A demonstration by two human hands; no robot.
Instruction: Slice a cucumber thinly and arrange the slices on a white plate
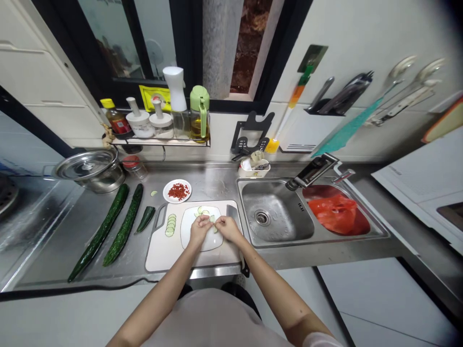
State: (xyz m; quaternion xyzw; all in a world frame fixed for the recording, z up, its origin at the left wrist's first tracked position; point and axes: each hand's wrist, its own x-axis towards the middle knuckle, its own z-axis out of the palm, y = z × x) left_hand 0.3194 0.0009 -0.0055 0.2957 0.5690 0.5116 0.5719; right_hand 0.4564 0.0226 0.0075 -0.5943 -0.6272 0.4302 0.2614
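Left hand (198,232) and right hand (228,228) both pinch a thin cucumber slice (212,219), fingertips close together, over the white plate (213,244)
Plate sits on the cutting board (162,255), board on the steel bench (135,258)
Overlapping row of slices (170,225) on board, left of plate; loose slices (203,210) at plate's far side
Left of board: short cucumber piece (145,220), then two whole cucumbers (123,225), side by side and apart
Right of board: sink (285,226), red bag (334,214) in its right basin
Past board: white dish (165,193) with red bits (179,191)
Far left: lidded steel pot (92,166), red-lidded jar (134,167) just beside it
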